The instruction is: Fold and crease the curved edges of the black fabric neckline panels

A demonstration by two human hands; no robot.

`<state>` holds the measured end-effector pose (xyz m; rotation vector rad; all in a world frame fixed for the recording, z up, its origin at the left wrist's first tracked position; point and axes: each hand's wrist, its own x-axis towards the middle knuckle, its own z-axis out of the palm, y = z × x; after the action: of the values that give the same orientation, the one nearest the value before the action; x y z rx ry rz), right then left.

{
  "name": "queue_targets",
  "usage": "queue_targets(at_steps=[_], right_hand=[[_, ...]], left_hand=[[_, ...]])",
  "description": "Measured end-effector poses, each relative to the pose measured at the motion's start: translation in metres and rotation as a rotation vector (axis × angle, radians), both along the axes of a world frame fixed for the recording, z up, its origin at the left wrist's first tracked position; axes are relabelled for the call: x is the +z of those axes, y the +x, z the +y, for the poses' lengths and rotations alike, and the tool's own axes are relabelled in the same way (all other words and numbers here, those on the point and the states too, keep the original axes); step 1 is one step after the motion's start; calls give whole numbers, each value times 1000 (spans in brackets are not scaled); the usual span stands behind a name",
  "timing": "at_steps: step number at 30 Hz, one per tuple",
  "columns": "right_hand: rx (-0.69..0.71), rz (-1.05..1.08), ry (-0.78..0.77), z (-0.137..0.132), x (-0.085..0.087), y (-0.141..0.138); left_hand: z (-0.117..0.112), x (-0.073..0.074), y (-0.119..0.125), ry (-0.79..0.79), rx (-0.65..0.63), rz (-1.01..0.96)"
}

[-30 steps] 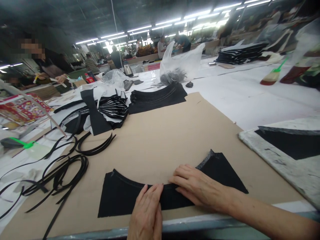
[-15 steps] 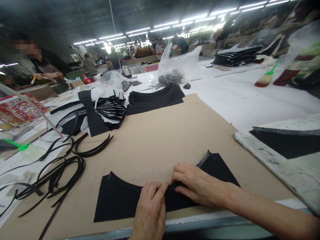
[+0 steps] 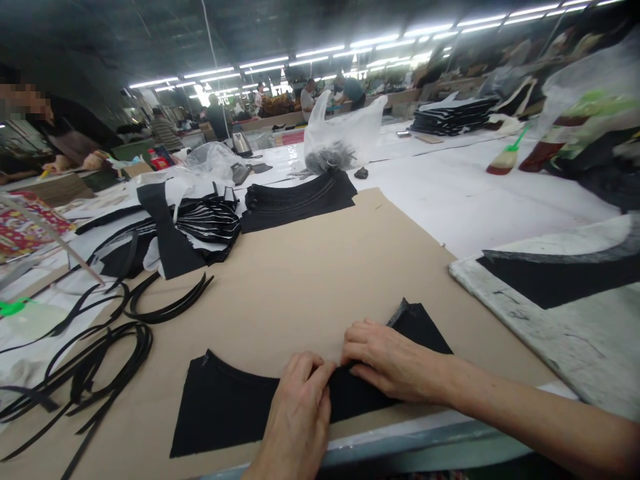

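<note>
A black fabric panel (image 3: 225, 417) with a concave curved upper edge lies on the brown board at the table's front. My left hand (image 3: 303, 403) is closed on the middle of that curve, thumb and fingers pressed together at the edge. Just to its right, my right hand (image 3: 385, 357) has its fingers curled over the same edge, with the thumb on the near side. Part of the edge is folded over; a greyish strip shows at the panel's right corner, beyond my right hand. My hands cover the middle of the fold.
Black strips (image 3: 120, 373) lie coiled on the left. Behind them are striped-edged black pieces (image 3: 210, 223) and a stack of curved panels (image 3: 300, 200). A pale slab (image 3: 525, 333) bearing another black piece stands right. Farther back are a plastic bag (image 3: 345, 130) and a glue bottle (image 3: 504, 160).
The view has shifted slightly, so most things sit a little farther left. My hands have moved slightly toward the panel's right end along the curved edge, still gripping it.
</note>
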<state>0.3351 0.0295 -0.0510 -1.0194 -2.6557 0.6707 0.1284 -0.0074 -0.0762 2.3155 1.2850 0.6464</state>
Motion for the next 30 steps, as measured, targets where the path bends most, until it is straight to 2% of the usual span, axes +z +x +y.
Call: queue_targets(at_steps=[5, 9, 14, 17, 20, 24, 27, 30], right_hand=[[32, 19, 45, -1, -3, 7], [72, 17, 127, -2, -5, 11], [146, -17, 265, -4, -12, 13], [175, -11, 329, -6, -19, 14], [209, -36, 395, -8, -22, 16], [198, -81, 419, -12, -17, 16], [152, -87, 368, -14, -12, 13], [115, -105, 352, -16, -8, 10]], left_hand=[[-2, 1, 3, 5, -34, 34], [-6, -4, 0, 88, -63, 107], [-10, -21, -7, 370, -145, 269], [-14, -32, -9, 600, -138, 339], [-20, -37, -10, 714, -120, 392], [-22, -31, -13, 676, -115, 362], [-21, -24, -18, 559, -100, 206], [-20, -20, -20, 449, -17, 42]])
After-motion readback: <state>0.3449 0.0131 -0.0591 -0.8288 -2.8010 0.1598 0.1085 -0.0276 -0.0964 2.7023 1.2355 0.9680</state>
